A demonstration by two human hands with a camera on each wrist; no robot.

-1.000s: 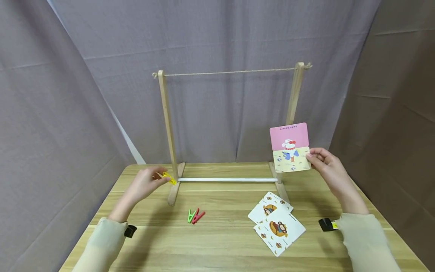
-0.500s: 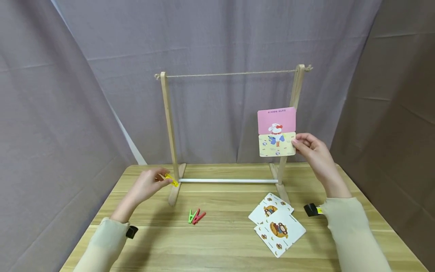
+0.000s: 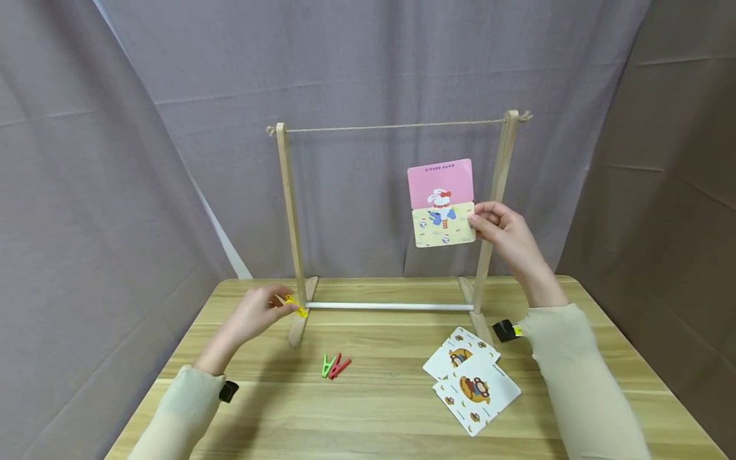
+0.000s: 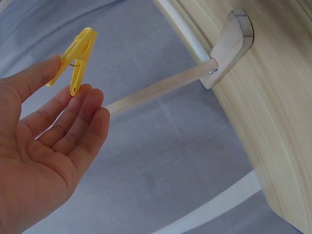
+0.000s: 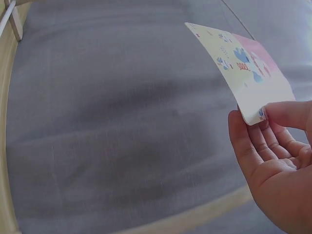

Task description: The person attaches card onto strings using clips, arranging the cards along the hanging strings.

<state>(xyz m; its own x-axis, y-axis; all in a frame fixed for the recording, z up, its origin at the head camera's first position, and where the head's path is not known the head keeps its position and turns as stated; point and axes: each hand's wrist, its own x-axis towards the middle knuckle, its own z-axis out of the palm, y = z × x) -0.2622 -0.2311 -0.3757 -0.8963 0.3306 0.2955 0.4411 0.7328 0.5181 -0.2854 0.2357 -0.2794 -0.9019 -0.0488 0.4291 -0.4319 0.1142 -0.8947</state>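
Right of centre in the head view, I see the right hand point(image 3: 507, 237) pinching the pink-yellow card point(image 3: 440, 184) by its edge, below the string point(image 3: 397, 126). At lower left, the left hand point(image 3: 257, 314) holds the yellow clip point(image 4: 81, 67) between thumb and fingertips.

Fabric on three sides here, and it looks like a curtained recording booth: a creased grey backdrop point(image 3: 345, 70) hangs at twelve o'clock, with a left drape point(image 3: 98, 223) over at nine and a browner right drape point(image 3: 638, 223) at three. Down at six sits a wood-grain tabletop point(image 3: 368, 421), a wooden clothesline rack point(image 3: 291, 211) standing toward its far, twelve o'clock edge, and there are the filming signs, a black left wrist camera point(image 3: 228, 391) around half past seven and a black right wrist camera point(image 3: 505, 331) at four! Whatever room lies beyond is hidden by the cloth.
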